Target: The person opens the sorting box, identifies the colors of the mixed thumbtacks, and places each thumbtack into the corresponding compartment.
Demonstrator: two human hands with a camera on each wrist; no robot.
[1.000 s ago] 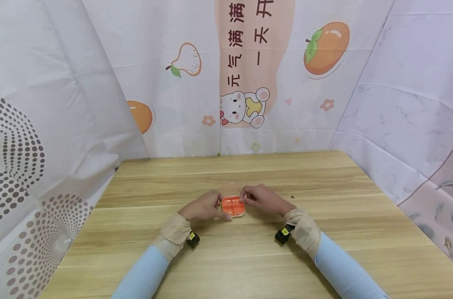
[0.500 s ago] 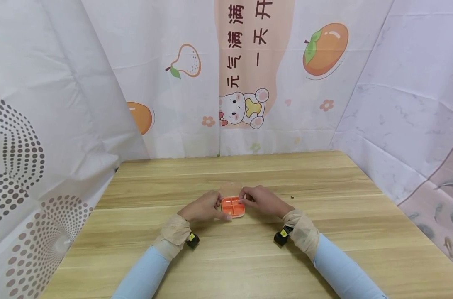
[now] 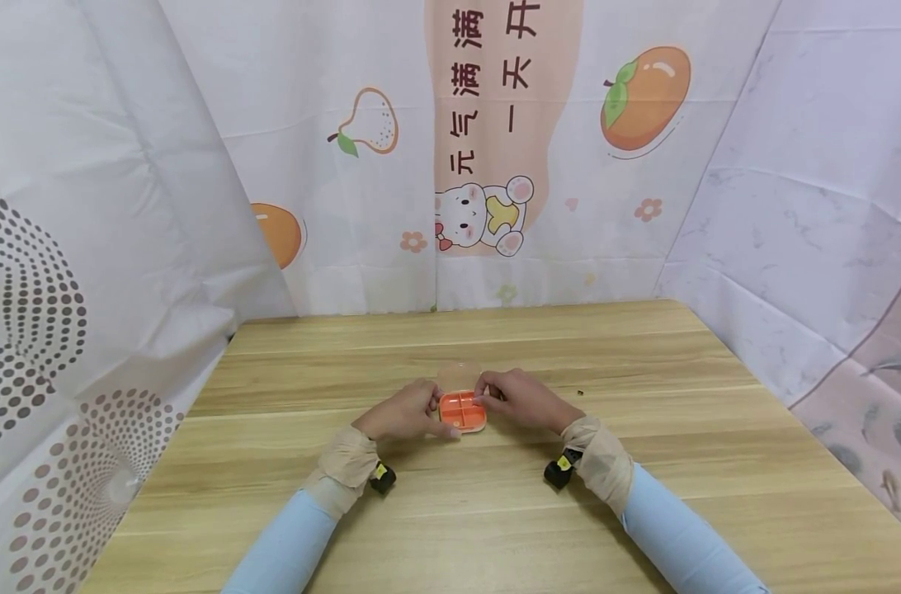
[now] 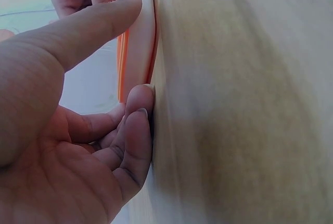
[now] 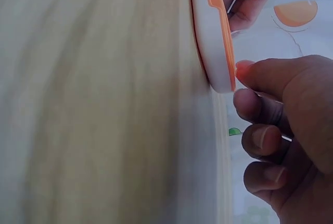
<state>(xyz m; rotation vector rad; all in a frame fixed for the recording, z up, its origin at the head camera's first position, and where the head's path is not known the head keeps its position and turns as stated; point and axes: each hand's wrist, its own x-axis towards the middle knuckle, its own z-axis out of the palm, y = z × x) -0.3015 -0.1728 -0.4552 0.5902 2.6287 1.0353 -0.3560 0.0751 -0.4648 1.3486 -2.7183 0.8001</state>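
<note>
A small orange pill box (image 3: 462,412) with several compartments lies on the table with its see-through lid (image 3: 459,376) folded back. My left hand (image 3: 406,410) holds the box from the left: the thumb lies along its near edge and the curled fingers are at its far left corner. At the far right compartment is my right hand (image 3: 523,398), thumb tip on or just inside the orange rim. In the right wrist view the other fingers (image 5: 263,136) are curled below the thumb (image 5: 276,75); whether something small sits between thumb and forefinger is hidden.
The wooden table (image 3: 465,528) runs back to a printed curtain (image 3: 369,206). A tiny dark speck (image 3: 580,393) lies to the right of the right hand. Each wrist carries a small black camera, the left one (image 3: 383,477) and the right one (image 3: 559,472).
My right hand has shifted very slightly left and down toward the pill box. The left hand and the box stay almost still.
</note>
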